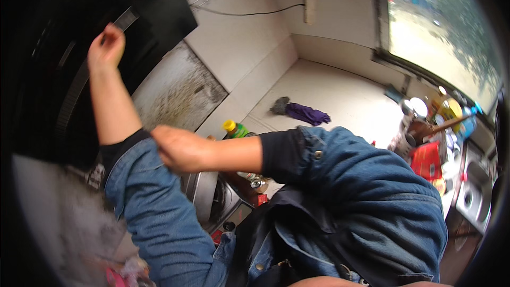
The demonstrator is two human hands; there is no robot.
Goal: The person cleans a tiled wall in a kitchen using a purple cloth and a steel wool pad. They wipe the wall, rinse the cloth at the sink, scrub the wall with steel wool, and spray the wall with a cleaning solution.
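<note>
My left hand (106,45) is raised high at the upper left, fingers curled into a loose fist with nothing in it, close to the edge of a black range hood (159,10). The forearm below it is bare. My right hand (178,150) reaches across from the right and grips the cuff of my left denim jacket sleeve (154,212) near the elbow, where a black inner sleeve shows. My right denim sleeve (361,191) fills the lower middle of the view.
A green bottle with a yellow cap (235,129) and cans stand beside a metal pot (204,194) below my arms. A purple cloth (308,112) and a dark scrubber lie on the white counter (345,95). Cluttered containers, a red packet and a sink (473,196) sit under the window at right.
</note>
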